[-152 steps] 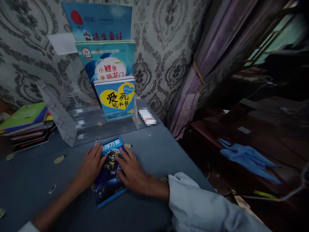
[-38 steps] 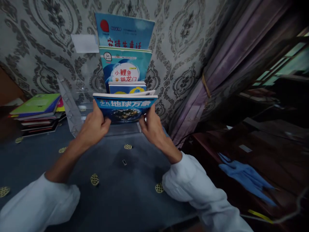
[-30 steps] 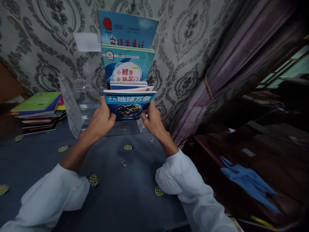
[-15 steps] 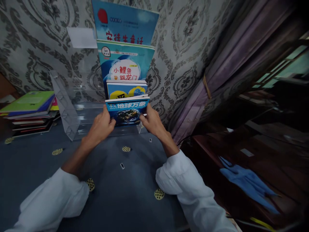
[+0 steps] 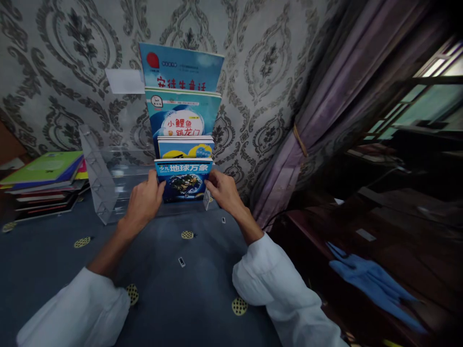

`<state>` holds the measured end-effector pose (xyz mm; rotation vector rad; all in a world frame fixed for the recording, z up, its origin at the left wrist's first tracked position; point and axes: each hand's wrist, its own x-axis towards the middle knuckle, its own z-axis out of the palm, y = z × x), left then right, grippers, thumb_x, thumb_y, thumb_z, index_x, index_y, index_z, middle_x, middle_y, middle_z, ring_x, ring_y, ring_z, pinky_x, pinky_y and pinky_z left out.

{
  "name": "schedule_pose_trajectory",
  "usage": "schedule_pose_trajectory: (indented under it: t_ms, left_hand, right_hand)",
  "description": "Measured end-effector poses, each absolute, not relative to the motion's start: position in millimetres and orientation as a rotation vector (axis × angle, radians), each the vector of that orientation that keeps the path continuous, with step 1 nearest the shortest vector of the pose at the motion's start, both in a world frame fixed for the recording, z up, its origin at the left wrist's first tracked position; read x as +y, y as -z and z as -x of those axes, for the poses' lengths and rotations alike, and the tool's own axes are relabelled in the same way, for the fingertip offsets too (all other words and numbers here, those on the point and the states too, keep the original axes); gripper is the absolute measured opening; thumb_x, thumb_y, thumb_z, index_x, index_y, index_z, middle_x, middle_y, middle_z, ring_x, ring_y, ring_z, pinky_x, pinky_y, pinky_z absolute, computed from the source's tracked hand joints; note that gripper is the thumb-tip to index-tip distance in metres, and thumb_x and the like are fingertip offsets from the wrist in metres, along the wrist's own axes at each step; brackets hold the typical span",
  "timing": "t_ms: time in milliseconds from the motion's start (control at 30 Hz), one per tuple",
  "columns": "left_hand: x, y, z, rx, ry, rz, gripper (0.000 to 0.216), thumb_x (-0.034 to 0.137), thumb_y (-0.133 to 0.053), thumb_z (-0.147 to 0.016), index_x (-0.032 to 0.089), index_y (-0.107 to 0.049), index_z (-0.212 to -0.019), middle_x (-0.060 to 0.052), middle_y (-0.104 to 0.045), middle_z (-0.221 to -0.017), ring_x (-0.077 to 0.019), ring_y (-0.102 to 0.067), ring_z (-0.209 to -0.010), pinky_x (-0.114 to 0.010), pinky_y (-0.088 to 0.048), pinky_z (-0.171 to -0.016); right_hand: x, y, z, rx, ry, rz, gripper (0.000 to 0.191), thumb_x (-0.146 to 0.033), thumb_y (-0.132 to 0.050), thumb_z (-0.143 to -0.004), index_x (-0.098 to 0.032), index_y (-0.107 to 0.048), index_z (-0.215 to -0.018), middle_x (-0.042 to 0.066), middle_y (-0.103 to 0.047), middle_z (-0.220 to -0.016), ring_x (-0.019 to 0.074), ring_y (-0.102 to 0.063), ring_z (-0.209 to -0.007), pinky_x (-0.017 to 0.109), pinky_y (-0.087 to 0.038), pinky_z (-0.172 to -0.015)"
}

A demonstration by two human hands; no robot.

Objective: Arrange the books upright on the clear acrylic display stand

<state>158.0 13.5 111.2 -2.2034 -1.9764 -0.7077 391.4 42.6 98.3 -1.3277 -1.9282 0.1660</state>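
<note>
A blue book with a globe on its cover (image 5: 185, 182) stands in the front tier of a clear acrylic rack (image 5: 99, 180). My left hand (image 5: 145, 195) grips its left edge, thumb on the front. At the right edge, my right hand (image 5: 224, 192) pinches it, fingers partly hidden behind. Behind it rise a blue-and-yellow book (image 5: 186, 148), a teal book with a white oval (image 5: 183, 113) and, tallest, a blue book with red lettering (image 5: 183, 67). The left half of the rack holds no books.
A pile of books and notebooks (image 5: 47, 180) lies left of the rack. Patterned wall covering (image 5: 271, 62) is behind. A tied purple curtain (image 5: 278, 178) hangs at right, beside a dark red table (image 5: 307, 231) with a blue cloth item (image 5: 372, 282).
The globe book has gone from leaning toward me to standing more upright, lower in the rack's front tier. Both hands stay on its sides. The camera view has tilted up slightly.
</note>
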Motion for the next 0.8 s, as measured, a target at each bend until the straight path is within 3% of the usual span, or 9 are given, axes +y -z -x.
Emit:
schedule_pose_trajectory:
  t_ms: [167, 433, 800]
  left_hand:
    - [13.8, -109.4, -159.2, -1.973, 0.699, 2.195, 0.023, 0.032, -0.043, -0.101, 0.015, -0.050, -0.114, -0.013, -0.074, -0.091, -0.0319, -0.074, -0.088, -0.038, -0.053, -0.076]
    - [20.2, -94.1, -168.6, -1.990, 0.809, 2.241, 0.026, 0.029, -0.040, -0.103, 0.013, -0.041, -0.123, -0.014, -0.075, -0.089, -0.0317, -0.075, -0.087, -0.036, -0.053, -0.073]
    - [21.4, -92.0, -175.3, -1.983, 0.686, 2.160, 0.028, 0.029, -0.034, -0.103, 0.010, -0.045, -0.121, -0.015, -0.076, -0.085, -0.0312, -0.076, -0.080, -0.034, -0.052, -0.068]
  right_hand:
    - [44.3, -98.3, -393.3, -1.921, -0.186, 1.341, 0.010, -0.020, -0.054, -0.087, -0.020, -0.064, -0.087, 0.004, -0.072, -0.080, 0.0199, -0.064, -0.072, 0.028, -0.042, -0.066]
    - [49.2, -96.0, -401.4, -1.843, -0.177, 1.424, 0.023, -0.018, -0.059, -0.087, -0.017, -0.066, -0.109, 0.005, -0.075, -0.083, 0.0219, -0.069, -0.076, 0.031, -0.047, -0.073]
    - [49.8, -95.1, -399.0, -1.874, -0.172, 1.358, 0.024, -0.017, -0.051, -0.090, -0.020, -0.073, -0.099, 0.005, -0.075, -0.075, 0.0236, -0.070, -0.075, 0.031, -0.049, -0.071]
